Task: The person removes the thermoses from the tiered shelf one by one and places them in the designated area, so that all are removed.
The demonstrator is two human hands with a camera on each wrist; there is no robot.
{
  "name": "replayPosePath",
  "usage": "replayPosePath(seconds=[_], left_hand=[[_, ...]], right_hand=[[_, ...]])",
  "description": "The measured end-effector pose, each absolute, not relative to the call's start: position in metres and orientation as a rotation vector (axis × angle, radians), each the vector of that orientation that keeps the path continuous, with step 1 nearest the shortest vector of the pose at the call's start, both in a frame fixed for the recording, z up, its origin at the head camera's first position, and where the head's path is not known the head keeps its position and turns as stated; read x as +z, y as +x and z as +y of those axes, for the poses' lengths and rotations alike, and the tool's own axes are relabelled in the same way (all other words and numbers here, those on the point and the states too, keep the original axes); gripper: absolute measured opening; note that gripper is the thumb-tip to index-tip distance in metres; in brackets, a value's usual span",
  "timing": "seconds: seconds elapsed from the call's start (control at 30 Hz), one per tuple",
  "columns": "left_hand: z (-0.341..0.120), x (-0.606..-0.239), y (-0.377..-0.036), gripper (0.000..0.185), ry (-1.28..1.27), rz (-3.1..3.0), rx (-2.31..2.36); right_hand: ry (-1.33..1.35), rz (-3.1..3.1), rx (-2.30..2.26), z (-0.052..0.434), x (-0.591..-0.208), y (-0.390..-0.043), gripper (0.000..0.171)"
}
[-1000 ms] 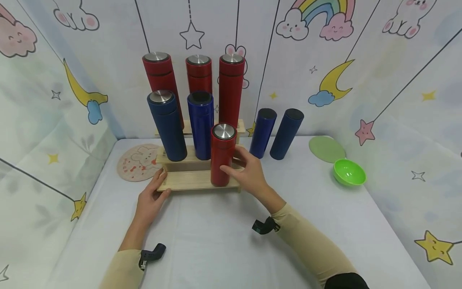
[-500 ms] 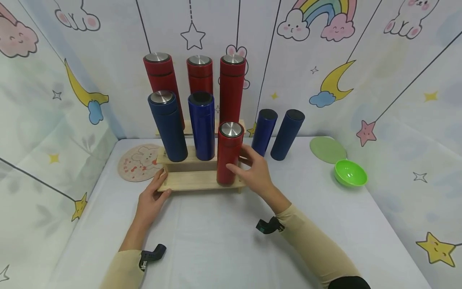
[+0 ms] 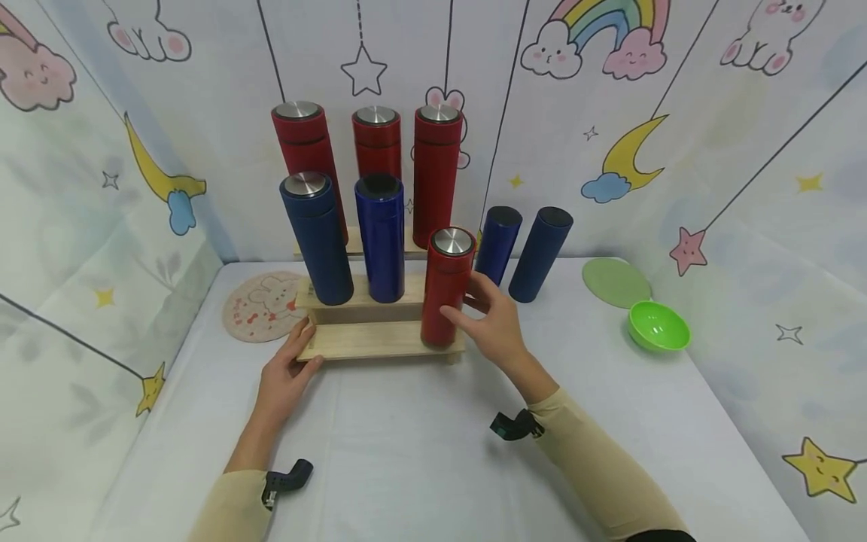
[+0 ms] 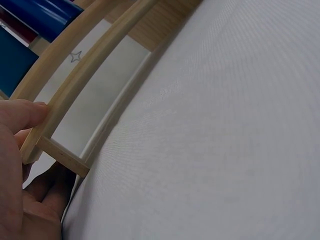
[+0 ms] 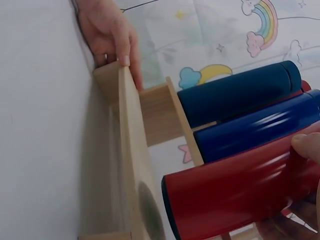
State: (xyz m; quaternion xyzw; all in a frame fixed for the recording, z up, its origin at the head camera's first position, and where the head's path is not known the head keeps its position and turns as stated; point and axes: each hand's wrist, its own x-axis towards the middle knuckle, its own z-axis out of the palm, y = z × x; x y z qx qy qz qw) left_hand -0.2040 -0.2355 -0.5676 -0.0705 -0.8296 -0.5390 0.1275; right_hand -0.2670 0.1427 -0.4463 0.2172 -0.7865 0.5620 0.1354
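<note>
Your right hand (image 3: 493, 320) reaches forward from a bent, beige-sleeved arm, thumb in front and fingers curled round the back of the red flask (image 3: 446, 287), gripping it at mid-height. The flask stands upright at the right end of the lowest step of the wooden rack (image 3: 369, 340). Your left hand (image 3: 287, 373) lies at the rack's front left corner, its thumb along the front edge; whether the fingers curl under the board there you cannot tell from the head view.

The left wrist view settles it in part: the thumb (image 4: 22, 114) presses the top of the thin board edge while the other fingers (image 4: 42, 192) sit below it by a small crosspiece, so the hand pinches the rack (image 4: 85, 82). The right wrist view shows the flask's (image 5: 230, 197) base just above or on the step, which one you cannot tell, with a dark round mark on the board beside it, and your fingertip (image 5: 306, 146) on the flask's side.

The flasks are smooth, glossy cylinders; the red one has a brushed metal cap. The rack is pale, unfinished wood in three steps, carrying two blue flasks (image 3: 351, 235) in the middle and three red ones (image 3: 375, 162) on top. The table (image 3: 406, 452) wears a finely woven white cloth.
</note>
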Motion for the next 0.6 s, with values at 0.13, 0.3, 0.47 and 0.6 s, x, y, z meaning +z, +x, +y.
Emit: replayPosePath(seconds=[0.13, 0.3, 0.47, 0.6], left_hand=[[-0.235, -0.568, -0.205, 0.061, -0.208, -2.412, -1.579], [-0.232, -0.568, -0.205, 0.061, -0.217, -2.39, -1.597], [-0.231, -0.567, -0.204, 0.061, -0.212, -2.406, -1.575], [-0.233, -0.567, -0.202, 0.06, -0.198, -2.414, -1.559]], right_hand=[[0.611, -2.275, 1.603, 0.147, -0.446, -0.267, 0.063], [0.594, -2.286, 1.588, 0.154, -0.444, -0.266, 0.062], [0.601, -2.276, 1.572, 0.158, -0.442, -0.267, 0.062], [0.6, -2.274, 1.558, 0.161, -0.442, -0.268, 0.062]])
